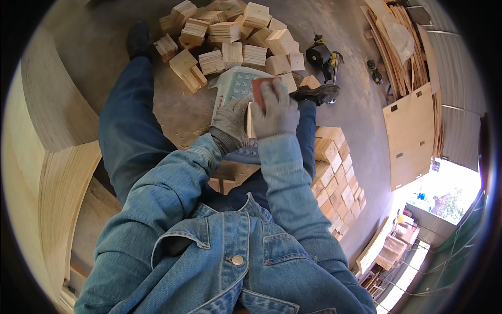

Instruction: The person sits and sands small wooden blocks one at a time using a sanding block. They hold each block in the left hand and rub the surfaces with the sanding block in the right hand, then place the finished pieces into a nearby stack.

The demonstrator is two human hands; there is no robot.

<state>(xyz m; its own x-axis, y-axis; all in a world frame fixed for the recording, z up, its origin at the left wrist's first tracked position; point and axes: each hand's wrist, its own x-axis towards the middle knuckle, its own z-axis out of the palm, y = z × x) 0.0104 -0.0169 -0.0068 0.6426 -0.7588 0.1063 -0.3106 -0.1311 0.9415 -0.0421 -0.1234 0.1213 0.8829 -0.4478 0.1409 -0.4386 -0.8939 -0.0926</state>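
Grey and knit-gloved, the left hand (231, 121) curls round a straight-edged pale wood block (251, 123) over the bumpy plastic stool (234, 85); a flat reddish pad (258, 90) sits under the bent fingers of the right hand (279, 112). Squared blocks (337, 180) stack right of the stool.

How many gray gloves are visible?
2: one on the left hand, holding a wooden block; one on the right hand, gripping a reddish pad.

Single head-worn fisheye, left of a side-by-side pair, looks steeply down the wearer's front. Denim jacket (217, 261) fills the near foreground; left hand (230, 123) and right hand (277, 114) sit mid-frame, floor (366, 136) farther off, edges bowing toward the dark rim.
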